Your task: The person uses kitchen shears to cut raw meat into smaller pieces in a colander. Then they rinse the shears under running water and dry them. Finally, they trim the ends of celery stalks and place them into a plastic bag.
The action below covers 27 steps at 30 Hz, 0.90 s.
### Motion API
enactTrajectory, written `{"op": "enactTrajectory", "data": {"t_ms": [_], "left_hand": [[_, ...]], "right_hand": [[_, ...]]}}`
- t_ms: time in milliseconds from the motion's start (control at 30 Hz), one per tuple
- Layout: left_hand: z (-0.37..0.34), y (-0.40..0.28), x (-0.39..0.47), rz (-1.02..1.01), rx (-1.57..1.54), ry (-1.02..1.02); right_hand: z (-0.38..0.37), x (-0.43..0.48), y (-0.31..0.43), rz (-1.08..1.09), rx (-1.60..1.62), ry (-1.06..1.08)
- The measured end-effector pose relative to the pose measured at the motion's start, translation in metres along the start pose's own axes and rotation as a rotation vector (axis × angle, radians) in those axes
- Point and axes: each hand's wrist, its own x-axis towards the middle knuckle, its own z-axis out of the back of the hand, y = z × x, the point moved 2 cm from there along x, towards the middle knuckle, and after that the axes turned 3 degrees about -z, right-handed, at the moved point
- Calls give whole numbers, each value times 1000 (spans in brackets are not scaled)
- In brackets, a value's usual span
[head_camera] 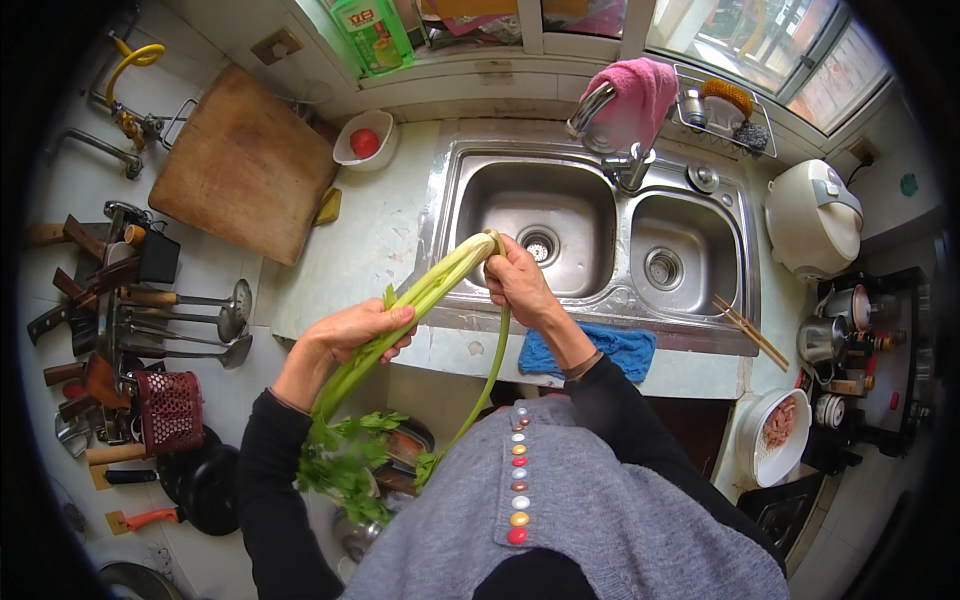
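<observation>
A bunch of celery [431, 292] slants across the front of me, its pale root end over the near left part of the large sink basin [487, 187]. My left hand [367, 326] is wrapped around the middle of the bunch. At the root end, my right hand [517, 277] grips a single celery stalk [491, 375] that bends away from the bunch and hangs down towards my grey knitted top. The leafy tops [349, 465] droop below the counter edge, beside my left forearm.
Left on the counter stand a wooden cutting board [244, 165] and a white bowl [382, 154] with a red tomato [364, 142]. A blue cloth [622, 349] lies at the front edge. Chopsticks [750, 334], a rice cooker [814, 217] and a white container [772, 469] of raw meat are right.
</observation>
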Motion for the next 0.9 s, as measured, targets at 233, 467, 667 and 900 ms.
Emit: {"op": "enactTrajectory", "data": {"t_ms": [233,467,667,900], "left_hand": [[19,-1,-20,30,-45,-54],[21,-1,-30,-19,-120,-135],[23,10,-54,-58,-258,-212],[17,33,-71,-68,-379,-221]], "right_hand": [[46,19,-5,87,221,-280],[70,44,-34,210,667,-238],[87,75,-64,212,785,-431],[89,120,-104,173,806,-568]]}}
